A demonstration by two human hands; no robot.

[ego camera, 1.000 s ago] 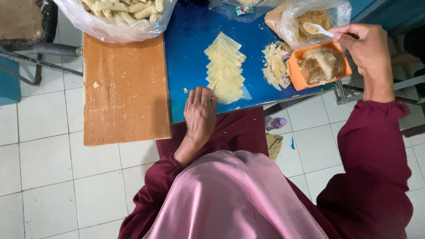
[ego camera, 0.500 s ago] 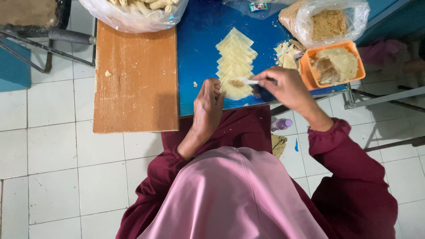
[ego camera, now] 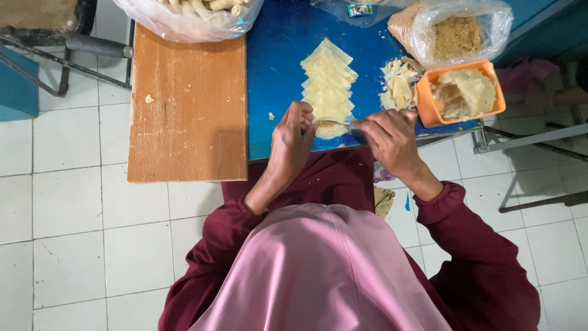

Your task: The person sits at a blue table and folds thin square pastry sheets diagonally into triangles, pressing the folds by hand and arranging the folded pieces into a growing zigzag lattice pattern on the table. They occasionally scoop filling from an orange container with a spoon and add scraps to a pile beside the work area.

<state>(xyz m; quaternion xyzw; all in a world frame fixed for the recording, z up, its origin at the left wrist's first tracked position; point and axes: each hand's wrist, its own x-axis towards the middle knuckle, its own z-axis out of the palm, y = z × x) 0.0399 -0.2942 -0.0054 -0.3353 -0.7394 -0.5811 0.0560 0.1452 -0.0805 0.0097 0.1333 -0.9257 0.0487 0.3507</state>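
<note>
Head view: right hand (ego camera: 389,138) pinches a spoon (ego camera: 335,121) over the wrapper (ego camera: 331,127); left hand (ego camera: 291,142) presses it, fingers together

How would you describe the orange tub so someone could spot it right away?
Find the blue table and follow its near edge to the right corner. The orange tub sits there, below the clear bag of brown crumbs. It is the only orange, square container, and it holds pale filling.

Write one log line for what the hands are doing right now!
left hand: steadies nearest wrapper | right hand: holds spoon, filling over wrapper | nearby: orange tub
</note>
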